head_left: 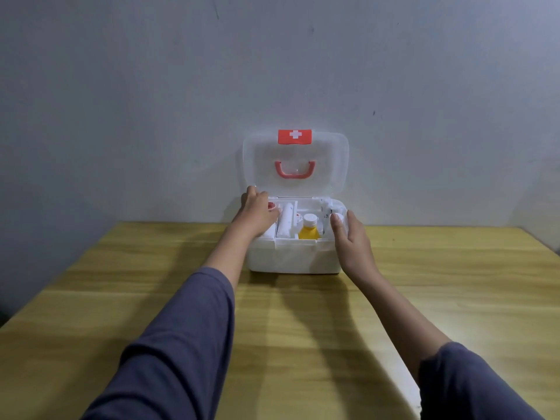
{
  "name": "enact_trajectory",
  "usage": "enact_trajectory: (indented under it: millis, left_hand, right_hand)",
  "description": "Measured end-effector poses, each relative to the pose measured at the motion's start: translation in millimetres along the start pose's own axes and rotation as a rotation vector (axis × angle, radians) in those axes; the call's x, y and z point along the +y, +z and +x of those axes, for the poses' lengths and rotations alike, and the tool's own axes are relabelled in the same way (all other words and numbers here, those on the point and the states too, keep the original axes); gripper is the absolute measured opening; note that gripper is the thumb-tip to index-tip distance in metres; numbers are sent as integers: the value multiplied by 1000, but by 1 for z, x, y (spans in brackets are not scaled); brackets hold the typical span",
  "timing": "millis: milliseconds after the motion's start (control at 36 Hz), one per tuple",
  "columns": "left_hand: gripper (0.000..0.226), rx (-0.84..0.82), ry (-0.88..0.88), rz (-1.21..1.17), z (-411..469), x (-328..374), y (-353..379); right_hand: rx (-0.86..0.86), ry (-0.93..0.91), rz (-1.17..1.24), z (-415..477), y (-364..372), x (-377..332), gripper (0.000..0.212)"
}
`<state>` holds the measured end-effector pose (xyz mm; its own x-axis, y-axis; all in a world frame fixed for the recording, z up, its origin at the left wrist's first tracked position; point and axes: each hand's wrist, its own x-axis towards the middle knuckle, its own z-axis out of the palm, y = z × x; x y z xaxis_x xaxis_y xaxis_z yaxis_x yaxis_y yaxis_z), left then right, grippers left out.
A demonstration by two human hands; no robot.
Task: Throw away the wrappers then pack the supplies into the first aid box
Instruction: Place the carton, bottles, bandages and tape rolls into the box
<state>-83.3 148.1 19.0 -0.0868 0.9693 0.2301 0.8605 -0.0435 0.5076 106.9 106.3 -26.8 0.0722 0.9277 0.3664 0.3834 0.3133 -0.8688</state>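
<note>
- While the first aid box (pixel 292 256) sits at the far edge of the wooden table (pixel 439 283), close to the grey wall (pixel 151 86), its clear lid (pixel 330 165) stands upright with a red cross label (pixel 294 137) at the top and a red handle (pixel 294 170) below it.
- The left hand (pixel 257 213) reaches over the box's left rim into the left compartment, fingers curled down around something small with a red part (pixel 271 205); whether it really grips it I cannot tell.
- The right hand (pixel 348 234) lies against the box's right side, fingers loosely spread, thumb on a white round thing (pixel 338 216) at the rim.
- Inside, a white roll (pixel 286 221) lies in the middle compartment.
- Just right of it stands a yellow bottle (pixel 309 231) with a white cap.
- Both arms wear blue-grey sleeves (pixel 181 344).
</note>
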Motion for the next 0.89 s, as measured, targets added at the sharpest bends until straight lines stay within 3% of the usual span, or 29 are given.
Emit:
enact_trajectory:
  millis: [83, 333, 750, 889]
  left_hand:
    - [40, 38, 7, -21, -2, -4, -7]
    - [13, 124, 36, -130, -9, -16, -14]
    - [13, 212, 50, -103, -19, -21, -11]
    - [18, 208, -2, -180, -24, -21, -8]
  right_hand:
    - [1, 8, -7, 0, 0, 0, 61]
    - [13, -6, 0, -1, -1, -3, 38]
    - [2, 22, 3, -4, -2, -8, 46]
    - [6, 15, 6, -3, -1, -8, 39]
